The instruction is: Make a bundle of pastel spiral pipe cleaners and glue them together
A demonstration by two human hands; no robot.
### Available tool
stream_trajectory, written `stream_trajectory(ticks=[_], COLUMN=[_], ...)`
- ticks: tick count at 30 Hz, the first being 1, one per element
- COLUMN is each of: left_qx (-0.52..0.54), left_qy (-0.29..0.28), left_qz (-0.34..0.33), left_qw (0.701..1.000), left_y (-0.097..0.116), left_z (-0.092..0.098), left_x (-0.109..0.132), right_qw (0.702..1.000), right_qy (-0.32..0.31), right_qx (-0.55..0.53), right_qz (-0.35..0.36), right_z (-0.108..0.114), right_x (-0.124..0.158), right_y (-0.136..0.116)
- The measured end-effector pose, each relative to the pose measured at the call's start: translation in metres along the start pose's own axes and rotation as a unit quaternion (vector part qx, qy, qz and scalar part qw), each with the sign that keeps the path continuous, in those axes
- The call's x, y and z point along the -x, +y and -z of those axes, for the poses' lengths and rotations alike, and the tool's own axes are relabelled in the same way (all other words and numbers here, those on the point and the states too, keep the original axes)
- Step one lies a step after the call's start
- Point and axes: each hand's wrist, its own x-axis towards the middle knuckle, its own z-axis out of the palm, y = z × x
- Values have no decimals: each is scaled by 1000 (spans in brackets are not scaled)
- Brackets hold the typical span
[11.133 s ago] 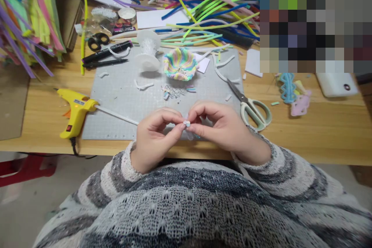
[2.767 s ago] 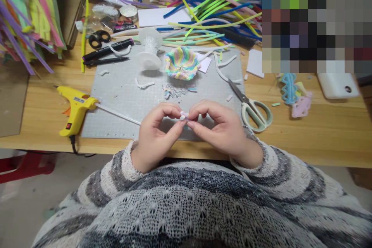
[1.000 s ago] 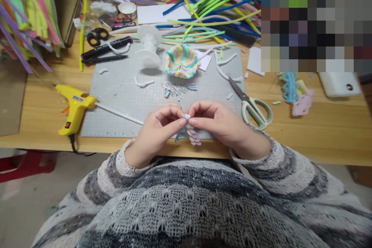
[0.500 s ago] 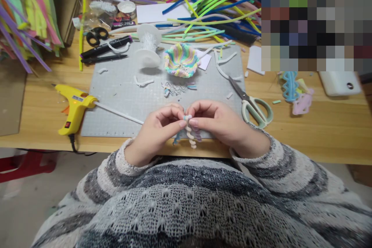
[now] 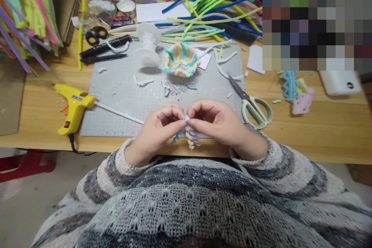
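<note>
Between finger and thumb, my left hand (image 5: 162, 126) and my right hand (image 5: 213, 118) pinch the joined top of some curled pipe cleaners (image 5: 189, 138). Blue, cream and purple spirals dangle below the fingertips, over the front edge of the cutting mat (image 5: 116, 85). Just beyond the hands lie thin wire scraps with blue ends (image 5: 176, 89). Farther back sits a striped pastel pipe-cleaner cup shape (image 5: 181, 60) with a ruffled rim. Open scissors (image 5: 255, 110) rest right of my right hand. My fingers partly cover the join.
A yellow glue gun (image 5: 74, 104) with a long glue stick lies at left. Behind are a spool of clear cord (image 5: 147, 44), black markers (image 5: 106, 46) and many loose pipe cleaners (image 5: 215, 4). A white phone (image 5: 338, 83) and pink and blue pieces (image 5: 302, 100) lie at right.
The purple spiral has swung out from under my right fingers and now hangs beside the cream one. My right fingertips have shifted slightly left at the join.
</note>
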Motion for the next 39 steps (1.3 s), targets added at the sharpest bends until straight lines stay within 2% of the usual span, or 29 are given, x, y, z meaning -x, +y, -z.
stream_trajectory(ticks=[4,10,12,14,17,22,28,34,39], left_qx=[-39,-71,-79,-66,-1,106,141,178,156], left_qy=[39,54,51,38,-3,-58,-62,-65,-11], left_qz=[-24,-45,-48,-38,-6,42,74,95,53], left_qw=[998,995,994,996,1000,992,985,977,986], left_y=[1,3,3,2,0,-4,-1,3,3], left_z=[-1,-3,-3,-2,0,3,3,3,1], left_x=[1,2,2,2,1,0,-1,-1,-2], right_qw=[993,983,983,991,1000,989,980,978,987], right_qy=[28,37,43,37,3,-30,-31,-33,2], right_qx=[101,149,149,113,3,-116,-166,-186,-145], right_qz=[50,101,97,58,-21,-90,-107,-91,-72], right_z=[0,-1,-1,-1,0,4,5,6,3], right_x=[1,1,1,1,-1,-3,-3,-4,-5], right_y=[-1,0,0,-1,-2,-1,4,7,2])
